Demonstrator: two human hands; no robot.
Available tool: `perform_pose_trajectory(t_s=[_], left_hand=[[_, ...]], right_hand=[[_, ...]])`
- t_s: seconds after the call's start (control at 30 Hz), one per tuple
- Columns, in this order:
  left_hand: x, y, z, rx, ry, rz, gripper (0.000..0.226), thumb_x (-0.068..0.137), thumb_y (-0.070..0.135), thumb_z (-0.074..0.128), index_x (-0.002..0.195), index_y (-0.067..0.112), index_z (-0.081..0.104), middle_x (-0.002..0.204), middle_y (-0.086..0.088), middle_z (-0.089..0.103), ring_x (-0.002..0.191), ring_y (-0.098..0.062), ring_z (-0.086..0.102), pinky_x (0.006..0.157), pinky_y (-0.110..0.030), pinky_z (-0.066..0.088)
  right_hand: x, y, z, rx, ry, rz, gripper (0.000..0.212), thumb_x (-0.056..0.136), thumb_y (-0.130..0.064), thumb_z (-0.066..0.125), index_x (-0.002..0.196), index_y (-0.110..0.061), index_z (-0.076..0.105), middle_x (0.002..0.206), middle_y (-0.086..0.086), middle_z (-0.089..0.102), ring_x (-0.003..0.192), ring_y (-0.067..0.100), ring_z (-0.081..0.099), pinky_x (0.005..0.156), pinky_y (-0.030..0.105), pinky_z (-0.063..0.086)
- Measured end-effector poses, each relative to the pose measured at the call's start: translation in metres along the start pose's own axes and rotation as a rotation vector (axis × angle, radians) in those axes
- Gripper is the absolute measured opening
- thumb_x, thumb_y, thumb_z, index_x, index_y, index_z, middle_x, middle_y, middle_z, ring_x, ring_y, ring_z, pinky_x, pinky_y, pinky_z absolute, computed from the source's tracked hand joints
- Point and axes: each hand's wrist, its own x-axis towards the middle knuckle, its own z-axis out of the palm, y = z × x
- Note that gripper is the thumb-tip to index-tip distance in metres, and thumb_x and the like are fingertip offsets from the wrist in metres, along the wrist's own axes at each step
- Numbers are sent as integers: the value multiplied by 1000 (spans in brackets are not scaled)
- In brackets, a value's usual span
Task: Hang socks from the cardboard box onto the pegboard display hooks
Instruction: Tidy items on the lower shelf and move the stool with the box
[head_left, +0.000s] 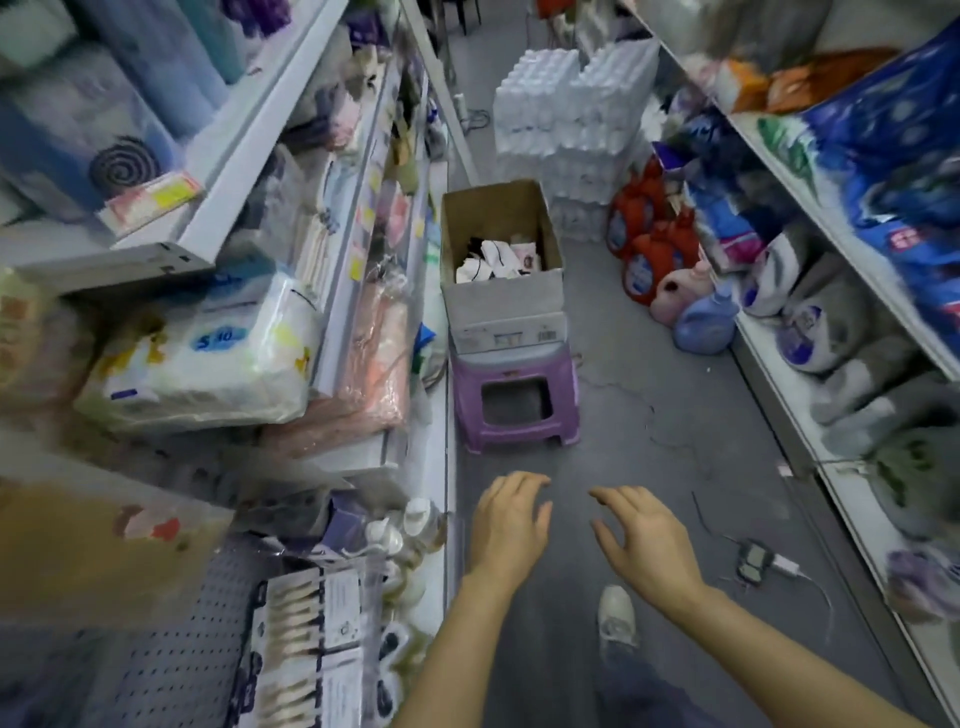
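An open cardboard box stands on a purple plastic stool in the aisle ahead. Packs of socks lie in a heap at its bottom. The grey pegboard is at the lower left, with carded sock packs hanging on it. My left hand and my right hand are held out side by side over the floor, well short of the stool. Both have relaxed, slightly bent fingers and hold nothing.
Shelves of packaged goods line both sides of the narrow aisle. Stacked bottled water packs stand behind the box. Detergent jugs sit on the floor at the right. A small device with a cable lies on the floor near my shoe.
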Motion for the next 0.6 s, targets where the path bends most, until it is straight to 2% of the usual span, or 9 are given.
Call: perform_pose_trajectory(t_s=[0.17,0.3,0.4,0.6], left_hand=[[104,6,19,8,49,13,33,74,18,80,105,21,71,99,8,70,88,-15,66,76,-26,53],[170,-2,28,-77,33,-61,29,79,18,74,108,22,70,104,8,70,93,-16,64,84,-29,52],[217,-28,23,-87,31,-177,28,86,20,69,114,22,70,111,6,69,103,-17,63,87,-34,53],[343,-96,6,-97,116,-303,26,90,15,67,115,18,69,115,2,66,106,-19,60,90,-32,47]], right_hand=[[98,36,-9,0,21,-85,40,71,-12,85,108,-11,70,92,-1,68,81,20,63,71,28,48],[176,63,-7,12,-5,-41,38,71,-12,83,106,-11,71,95,0,70,83,24,65,70,30,53],[230,72,-1,12,-27,-19,39,69,-11,85,107,-12,72,95,-2,71,83,24,66,69,28,53],[340,85,27,42,-63,7,37,75,-9,82,110,-11,71,99,1,72,86,27,67,70,35,56]])
